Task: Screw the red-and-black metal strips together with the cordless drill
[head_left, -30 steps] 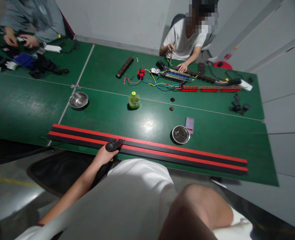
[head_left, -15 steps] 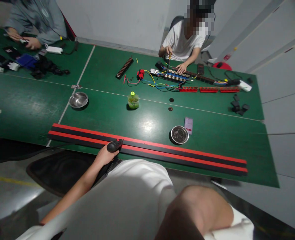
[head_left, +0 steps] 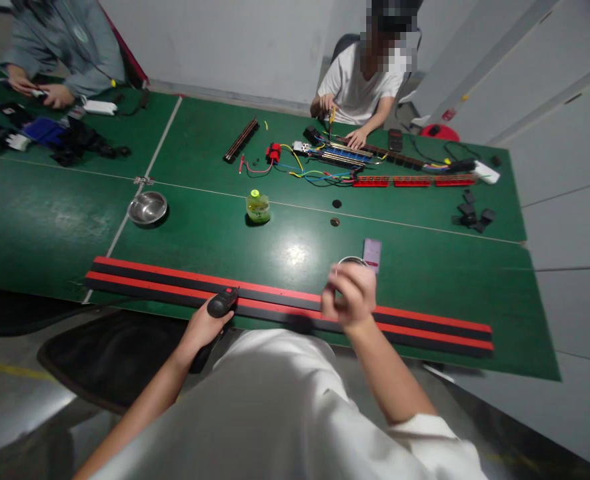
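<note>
My left hand (head_left: 209, 327) is wrapped round a black electric screwdriver (head_left: 223, 303) with a red button. Its tip points over two long red-and-black bars (head_left: 275, 301), which lie side by side along the near table edge. Raised above these bars is my right hand (head_left: 351, 292), slightly blurred, with its fingers curled in. Whatever may be between those fingers cannot be made out. Just behind the right hand, a small metal bowl (head_left: 351, 259) shows only part of its rim. A pale purple phone-like rectangle (head_left: 373, 255) lies beside the bowl.
On the green table (head_left: 199, 233) stand another metal bowl (head_left: 147, 209) and a green-filled tub (head_left: 258, 208). Across it, a person in a white shirt (head_left: 359, 83) works on wired strips (head_left: 347, 153). Another person (head_left: 59, 53) sits at the far left.
My right arm has swung forward from near my body, bringing the hand over the bars and in front of the bowl. The left hand keeps its hold on the screwdriver. The view has shifted slightly.
</note>
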The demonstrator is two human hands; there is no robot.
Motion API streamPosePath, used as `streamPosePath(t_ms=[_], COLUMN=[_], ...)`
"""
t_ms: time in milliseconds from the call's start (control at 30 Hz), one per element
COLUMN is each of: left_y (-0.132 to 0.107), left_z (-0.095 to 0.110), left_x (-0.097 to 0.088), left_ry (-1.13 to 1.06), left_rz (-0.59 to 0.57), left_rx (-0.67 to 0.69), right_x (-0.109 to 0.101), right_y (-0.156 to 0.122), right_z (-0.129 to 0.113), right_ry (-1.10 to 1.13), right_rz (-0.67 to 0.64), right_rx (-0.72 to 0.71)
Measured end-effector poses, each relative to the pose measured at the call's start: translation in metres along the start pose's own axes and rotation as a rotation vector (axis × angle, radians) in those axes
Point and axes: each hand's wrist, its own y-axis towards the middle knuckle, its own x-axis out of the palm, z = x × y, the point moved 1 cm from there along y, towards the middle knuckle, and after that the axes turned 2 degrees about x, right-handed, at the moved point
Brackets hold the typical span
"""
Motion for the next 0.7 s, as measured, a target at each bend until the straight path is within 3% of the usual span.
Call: streamPosePath(t_ms=[100, 200, 300, 367, 467, 600, 700], left_y=[-0.003, -0.009, -0.013, -0.015, -0.014, -0.014, -0.014], left_z=[0.002, 0.010, 0.023, 0.031, 0.037, 0.041, 0.040], left_x=[0.003, 0.004, 0.005, 0.007, 0.012, 0.017, 0.017], left_ry=[-0.026, -0.031, -0.004, 0.005, -0.003, 0.000, 0.031], left_rz=[0.020, 0.024, 0.027, 0.051, 0.087, 0.094, 0.102], left_rx=[-0.057, -0.125, -0.203, -0.237, -0.270, -0.294, -0.296], right_x=[0.010, 0.016, 0.022, 0.026, 0.030, 0.026, 0.019], right_y=[0.009, 0.011, 0.006, 0.000, -0.010, -0.033, -0.058], right_z=[0.102, 0.210, 0.285, 0.313, 0.335, 0.343, 0.335], right_ry=[-0.230, -0.429, -0.511, -0.531, -0.575, -0.622, -0.618], right_rz=[0.049, -0.280, -0.519, -0.592, -0.671, -0.739, -0.679], right_rx=[0.449, 0.933, 1.103, 1.103, 1.100, 0.989, 0.828])
